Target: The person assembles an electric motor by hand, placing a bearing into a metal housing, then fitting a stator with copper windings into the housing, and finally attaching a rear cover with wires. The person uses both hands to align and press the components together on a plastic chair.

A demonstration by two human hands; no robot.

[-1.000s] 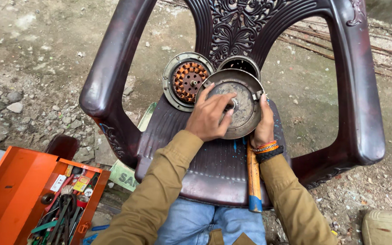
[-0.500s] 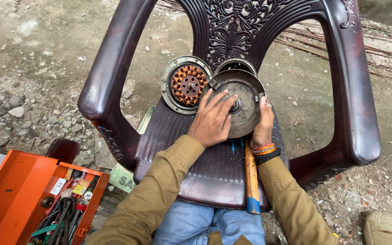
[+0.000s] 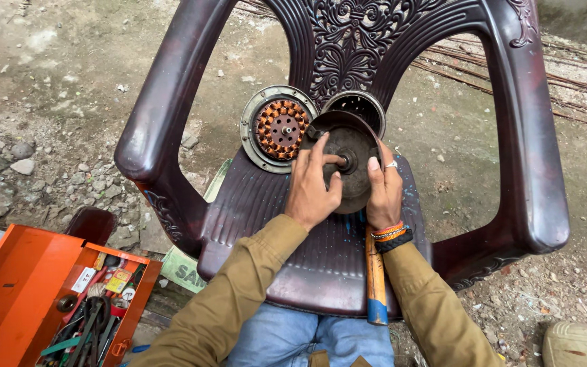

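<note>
- Round dark motor cover point(image 3: 354, 146) stands tilted on the chair seat point(image 3: 266, 204), propped near the backrest, shaft stub at centre facing the camera.
- Left hand point(image 3: 312, 185): palm flat on cover face, fingers spread wide, thumb tip near the shaft. Pressing/steadying, not a closed grip.
- Right hand point(image 3: 383, 187): wrapped round the cover's right rim, thumb on the face, fingers behind – holding it.
- Step, by my read: seating or working the cover/bearing at the shaft w/ both hands. Next move prob needs the cover kept square to the shaft and an even push; a tilt could bind it.
- Stator w/ copper windings point(image 3: 278, 128) leans just left of the cover, touching or nearly so – can't tell which.
- Perforated round housing point(image 3: 356, 107) sits behind the cover, partly hidden.
- Wooden-handled tool point(image 3: 375, 278) lies on the seat under the right wrist, blue end at the front edge; head not visible.
- Orange toolbox point(image 3: 32, 292) open on the ground lower left, cables and hand tools inside.
- Chair arms point(image 3: 164, 109) box in the work area both sides; rubble ground around.
</note>
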